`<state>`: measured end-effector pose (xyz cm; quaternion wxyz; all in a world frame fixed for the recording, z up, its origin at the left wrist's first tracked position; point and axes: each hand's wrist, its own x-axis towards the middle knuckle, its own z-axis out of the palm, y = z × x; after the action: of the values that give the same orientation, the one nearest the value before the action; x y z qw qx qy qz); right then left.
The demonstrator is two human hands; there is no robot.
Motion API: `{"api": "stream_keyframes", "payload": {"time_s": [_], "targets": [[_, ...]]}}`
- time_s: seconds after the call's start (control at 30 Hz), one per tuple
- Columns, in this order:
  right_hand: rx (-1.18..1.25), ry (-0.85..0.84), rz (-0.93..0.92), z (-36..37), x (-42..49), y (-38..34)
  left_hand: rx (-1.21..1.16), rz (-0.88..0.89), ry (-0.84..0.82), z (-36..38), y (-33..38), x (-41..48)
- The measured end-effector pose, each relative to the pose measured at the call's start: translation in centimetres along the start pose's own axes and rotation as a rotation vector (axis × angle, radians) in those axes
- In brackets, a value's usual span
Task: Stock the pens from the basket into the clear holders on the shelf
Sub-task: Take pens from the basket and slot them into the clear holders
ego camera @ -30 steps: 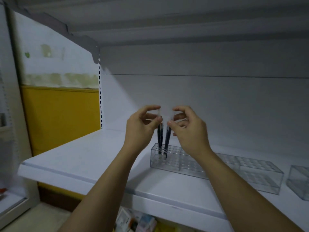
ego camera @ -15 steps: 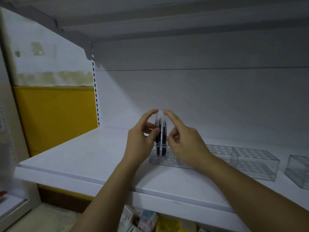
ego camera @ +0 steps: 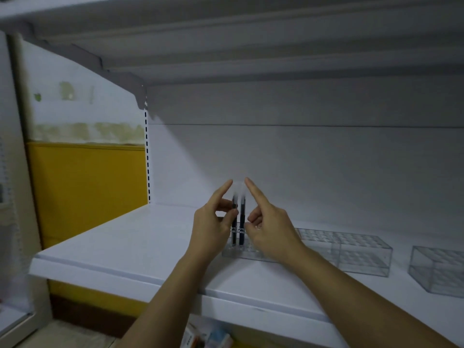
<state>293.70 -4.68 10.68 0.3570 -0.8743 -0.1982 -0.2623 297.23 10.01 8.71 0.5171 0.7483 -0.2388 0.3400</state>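
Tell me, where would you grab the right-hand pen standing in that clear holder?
Pinch the right pen by its upper barrel, coming from above and the right. It stands upright with its lower end sunk in the holder, and the left pen crowds its left side.

pens [ego camera: 242, 217]: sunk deeper into holder [ego camera: 252, 254] slots; tilted before, upright now
left hand [ego camera: 211, 227]: index finger straightened upward
right hand [ego camera: 273, 229]: same

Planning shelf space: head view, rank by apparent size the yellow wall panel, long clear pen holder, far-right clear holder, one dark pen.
1. Yellow wall panel
2. Long clear pen holder
3. Far-right clear holder, cropped by the frame, so unsure
4. Dark pen
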Motion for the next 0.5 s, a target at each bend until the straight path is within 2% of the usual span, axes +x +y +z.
{"api": "stream_keyframes", "payload": {"time_s": [0.13, 0.27, 0.37, 0.5], "targets": [[0.032, -0.004, 0.128, 0.2, 0.3, -0.4, 0.033, -0.034, 0.020, -0.4, 0.4, 0.2], [0.065, 0.020, 0.204, -0.2, 0.3, -0.8, 0.057, -0.099, -0.027, -1.2, 0.6, -0.6], [-0.004, 0.044, 0.188, -1.1, -0.7, -1.2, 0.154, -0.109, -0.029, -2.0, 1.2, -1.6], [-0.133, -0.009, 0.134, -2.9, -3.7, -2.1, 0.286, -0.093, -0.067, -2.9, 3.5, -3.5]]}}
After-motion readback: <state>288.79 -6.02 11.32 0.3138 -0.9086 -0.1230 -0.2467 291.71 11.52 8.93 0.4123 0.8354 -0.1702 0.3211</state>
